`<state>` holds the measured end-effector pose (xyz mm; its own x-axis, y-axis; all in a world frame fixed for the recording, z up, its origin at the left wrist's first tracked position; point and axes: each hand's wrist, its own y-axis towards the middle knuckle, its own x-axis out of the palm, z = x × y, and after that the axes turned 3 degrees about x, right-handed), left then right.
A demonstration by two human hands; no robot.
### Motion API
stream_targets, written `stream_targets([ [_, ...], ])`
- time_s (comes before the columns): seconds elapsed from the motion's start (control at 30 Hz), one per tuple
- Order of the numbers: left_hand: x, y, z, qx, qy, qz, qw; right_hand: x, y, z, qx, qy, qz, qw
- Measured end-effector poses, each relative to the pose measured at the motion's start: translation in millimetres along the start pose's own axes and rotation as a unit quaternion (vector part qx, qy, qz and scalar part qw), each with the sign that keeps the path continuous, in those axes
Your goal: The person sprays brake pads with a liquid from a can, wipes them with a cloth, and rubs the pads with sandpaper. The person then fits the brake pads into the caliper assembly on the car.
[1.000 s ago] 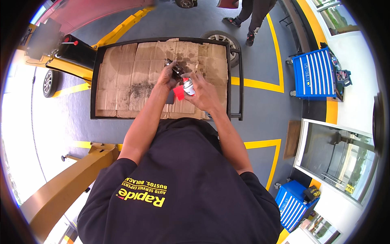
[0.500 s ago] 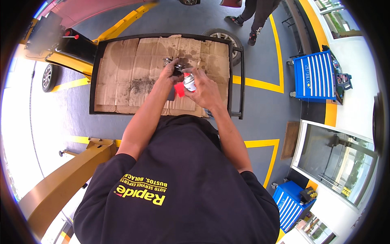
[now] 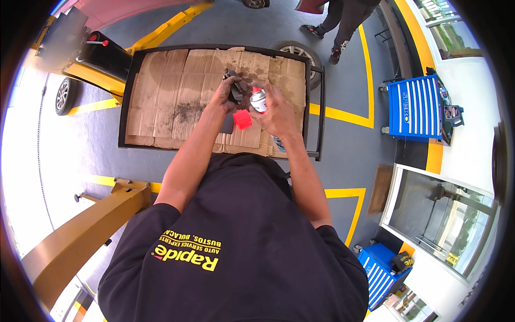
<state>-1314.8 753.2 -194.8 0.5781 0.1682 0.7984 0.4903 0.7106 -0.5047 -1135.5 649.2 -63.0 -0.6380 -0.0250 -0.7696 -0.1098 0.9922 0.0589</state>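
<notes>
Over the cardboard-covered tray, my left hand (image 3: 225,95) is closed around a dark metal part (image 3: 235,95), its exact kind hidden by the fingers. My right hand (image 3: 278,114) grips a white spray can with a red top (image 3: 258,102), the index finger bent over the top. The can is just right of the dark part. A bright red cap-like piece (image 3: 243,119) sits below, between my wrists. Beside it lies a flat dark grey sheet (image 3: 227,125). Partly under my right forearm is a small blue item (image 3: 278,143), too covered to name.
Stained cardboard (image 3: 161,102) lines the black-framed tray (image 3: 122,107). A wheel (image 3: 298,53) lies behind its far right corner, near another person's legs (image 3: 343,27). A yellow lift arm (image 3: 102,80) is at left, a tan post (image 3: 91,236) nearer, and blue tool cabinets (image 3: 414,107) at right.
The dark part has turned and shows a longer dark edge above my left hand. My right hand and the can have shifted slightly right, leaving more of the red piece visible.
</notes>
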Motion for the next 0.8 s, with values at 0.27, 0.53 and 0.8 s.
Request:
stream_targets([
  [0.27, 10, -7, 37, 0.031, 0.269, 0.054, 0.961, 4, -4, 58, 0.148, 0.014, 0.131, 0.98],
  [0.53, -38, -6, 109, 0.094, 0.548, 0.131, 0.821, 55, -3, 111, 0.242, 0.004, 0.114, 0.963],
  [0.8, -64, -4, 137, 0.104, 0.55, 0.154, 0.814, 11, -39, 60, 0.213, -0.023, 0.185, 0.959],
])
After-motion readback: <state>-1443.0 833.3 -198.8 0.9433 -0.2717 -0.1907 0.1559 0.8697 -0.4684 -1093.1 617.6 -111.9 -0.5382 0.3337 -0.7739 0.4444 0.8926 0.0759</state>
